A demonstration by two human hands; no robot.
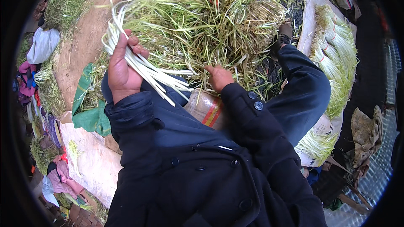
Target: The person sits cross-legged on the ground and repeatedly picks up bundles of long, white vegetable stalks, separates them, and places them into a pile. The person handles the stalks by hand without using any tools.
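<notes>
My left hand (pixel 127 60) is closed around a bunch of long white-and-green stalks (pixel 151 74), perhaps garlic chives or similar shoots. Their white ends point down to the right over my thigh; the greener ends curl above my fingers. My right hand (pixel 219 77) rests low at the near edge of a large heap of loose green and dry stalks (pixel 202 25), its index finger extended. Whether it pinches a stalk there cannot be told. Below it, between my legs, lies a woven sack (pixel 205 107) with red and yellow stripes.
Tied bundles of pale stalks (pixel 334 56) lie on a white sheet (pixel 304 28) at right. A green woven sack (pixel 94 118) sits beside my left leg. Farther left are a white bag (pixel 43 45), more stalk heaps (pixel 68 3), and people in pink clothing (pixel 64 176).
</notes>
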